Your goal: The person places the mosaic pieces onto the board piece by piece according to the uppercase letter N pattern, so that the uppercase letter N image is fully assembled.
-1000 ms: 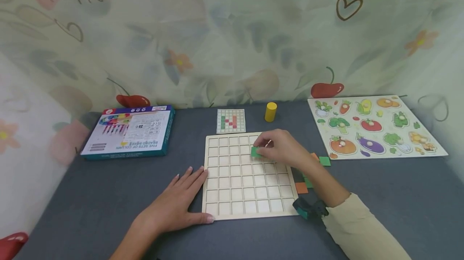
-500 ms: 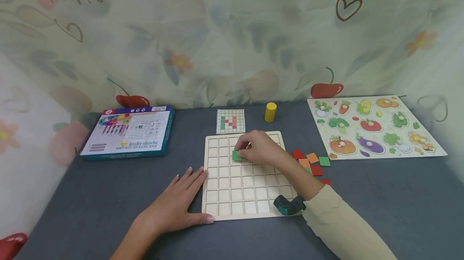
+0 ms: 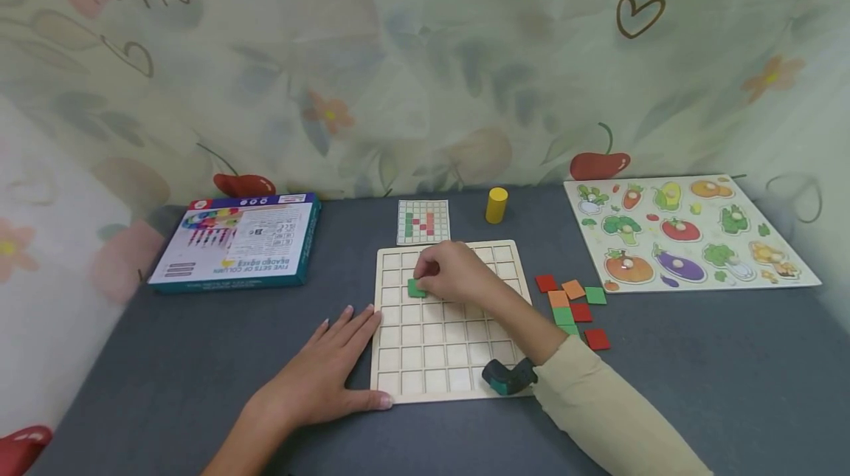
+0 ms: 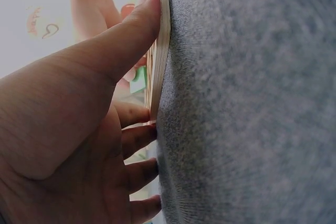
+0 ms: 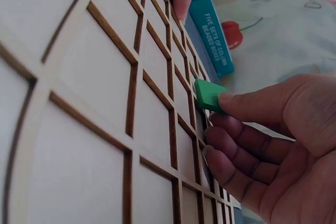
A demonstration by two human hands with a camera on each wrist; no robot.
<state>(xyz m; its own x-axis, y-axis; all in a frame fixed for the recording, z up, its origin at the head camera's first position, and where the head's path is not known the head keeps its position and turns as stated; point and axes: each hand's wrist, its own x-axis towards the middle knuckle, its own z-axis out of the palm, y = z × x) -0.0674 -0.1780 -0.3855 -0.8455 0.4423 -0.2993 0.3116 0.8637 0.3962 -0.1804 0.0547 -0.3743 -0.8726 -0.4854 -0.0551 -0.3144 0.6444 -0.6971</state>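
Observation:
My right hand (image 3: 458, 273) pinches a green square tile (image 3: 416, 288) between thumb and fingers, above the upper left part of a wooden grid board (image 3: 425, 356). In the right wrist view the green tile (image 5: 209, 96) is tilted, one edge close to the board's ridges. My left hand (image 3: 317, 376) lies with spread, straight fingers on the table along the board's left edge. In the left wrist view its thumb (image 4: 134, 30) and fingertips touch the board's side. Behind the board lies a small pattern card (image 3: 423, 222) with green, red and orange squares.
Several red, orange and green tiles (image 3: 563, 315) lie loose right of the board. A yellow cylinder (image 3: 496, 206) stands behind it. A vegetable puzzle board (image 3: 690, 240) lies at the back right, and a flat teal-edged box (image 3: 235, 243) at the back left. A patterned cloth hangs behind.
My right hand has carried the green tile leftward over the board, from its right part to the upper left. The loose tiles at the right have come into view. My left hand stays still.

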